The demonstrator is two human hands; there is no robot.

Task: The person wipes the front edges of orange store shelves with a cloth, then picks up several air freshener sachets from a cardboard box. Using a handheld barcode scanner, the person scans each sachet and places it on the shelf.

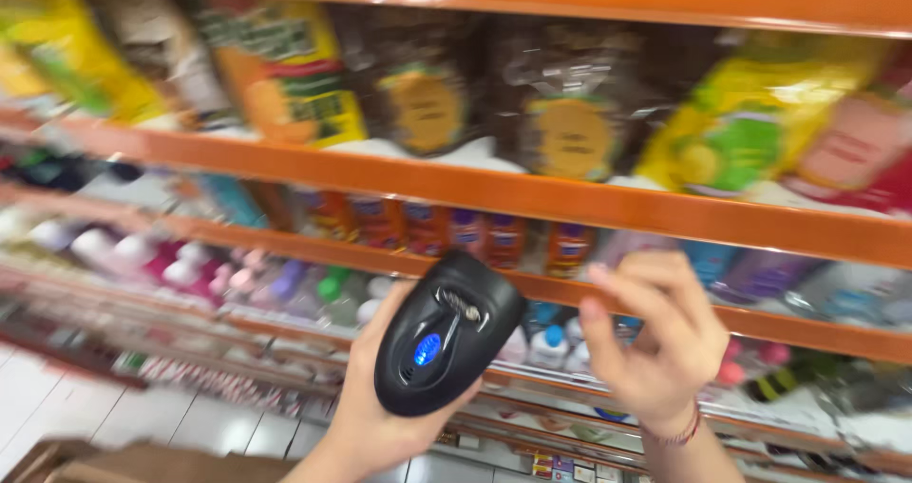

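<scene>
We see a black scanner (pixel 445 336) with a blue light, held up before orange shelves (pixel 570 198). The left hand (pixel 375 416) grips it from below, fingers clamped around its body. The right hand (pixel 655 336) hovers just beside it, empty, fingers loosely curled and apart. We judge the scanner is being readied; aiming it calls for a steady hold toward the blurred bags (pixel 570 113) and bottles (pixel 190 265).

Black scanner (pixel 445 336) with a blue light — orange shelves (pixel 532 193).
</scene>
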